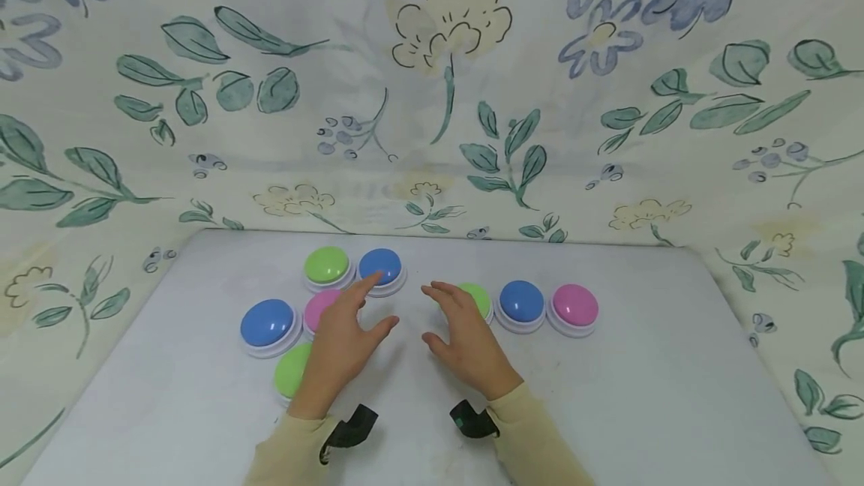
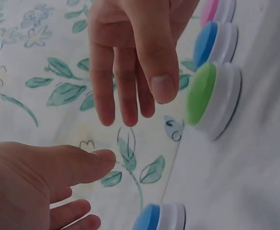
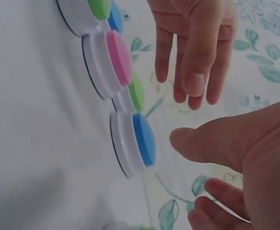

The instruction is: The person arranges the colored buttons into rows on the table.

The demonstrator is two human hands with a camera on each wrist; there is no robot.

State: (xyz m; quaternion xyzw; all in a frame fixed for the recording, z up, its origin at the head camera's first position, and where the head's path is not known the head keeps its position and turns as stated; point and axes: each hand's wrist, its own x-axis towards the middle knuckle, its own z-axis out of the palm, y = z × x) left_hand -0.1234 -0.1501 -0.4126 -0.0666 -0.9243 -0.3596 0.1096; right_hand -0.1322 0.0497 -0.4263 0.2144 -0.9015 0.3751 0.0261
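Note:
My left hand (image 1: 344,343) hovers over the left group of push buttons, fingers spread and nothing in it. It partly hides a pink button (image 1: 317,312) and a green button (image 1: 290,372). Just past its fingertips is a blue button (image 1: 380,265). My right hand (image 1: 470,340) is held in the air facing it, thumb apart from the loosely bent fingers, also holding nothing. Behind it a green button (image 1: 478,298) is partly covered. In the left wrist view, that green button (image 2: 201,95) stands apart from both hands.
Another green button (image 1: 326,265) and a blue button (image 1: 266,323) belong to the left group. To the right, a blue button (image 1: 522,301) and a pink button (image 1: 574,304) continue a row. All sit on a white table (image 1: 648,396) against a flower-patterned cloth (image 1: 567,133).

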